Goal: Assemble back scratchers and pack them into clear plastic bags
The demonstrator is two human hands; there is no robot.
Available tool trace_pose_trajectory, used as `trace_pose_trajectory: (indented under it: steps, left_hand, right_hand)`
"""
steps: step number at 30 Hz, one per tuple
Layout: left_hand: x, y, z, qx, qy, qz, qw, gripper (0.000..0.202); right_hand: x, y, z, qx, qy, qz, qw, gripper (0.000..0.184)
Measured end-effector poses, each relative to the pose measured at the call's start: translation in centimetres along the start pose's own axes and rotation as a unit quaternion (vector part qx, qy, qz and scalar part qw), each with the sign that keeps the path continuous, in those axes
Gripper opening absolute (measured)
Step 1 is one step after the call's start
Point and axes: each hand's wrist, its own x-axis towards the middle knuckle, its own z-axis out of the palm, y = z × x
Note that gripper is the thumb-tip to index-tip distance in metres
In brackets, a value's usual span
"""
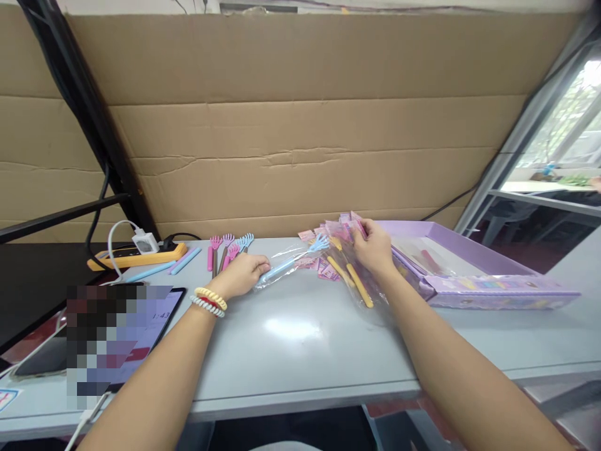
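My left hand (246, 274), with twisted bands at the wrist, pinches the lower end of a light blue back scratcher (282, 268) in a clear plastic sleeve. Its small hand-shaped head points right, toward the other packs. In my right hand (373, 245) are the pink printed tops of clear plastic packs (345, 225), gripped between thumb and fingers. Yellow-handled back scratchers (359, 285) show through the plastic below. More pink labels (327, 269) lie under and behind the packs on the table.
Pink, purple and blue back scratchers (228, 248) lie beyond my left hand. A lilac box (498, 293) stands open at right. At left are a yellow power strip (159, 254), pens (186, 261) and a tablet (162, 322). Cardboard (300, 125) lines the back.
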Motion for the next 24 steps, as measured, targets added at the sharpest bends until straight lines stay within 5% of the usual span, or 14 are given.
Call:
trace_pose_trajectory:
  steps: [12, 17, 24]
  left_hand:
    - [-0.25, -0.78, -0.60, 0.023, -0.028, -0.019, 0.999, 0.028]
    - [-0.31, -0.93, -0.44, 0.034, -0.032, -0.027, 0.999, 0.028]
    - [-0.42, -0.70, -0.44, 0.024, -0.032, -0.028, 0.999, 0.030]
  right_hand:
    - [0.09, 0.49, -0.30, -0.041, -0.104, -0.041, 0.993, 0.037]
    - [-0.01, 0.30, -0.34, -0.063, -0.103, -0.039, 0.992, 0.015]
    - [-0.18, 0.20, -0.20, -0.080, -0.081, -0.028, 0.993, 0.024]
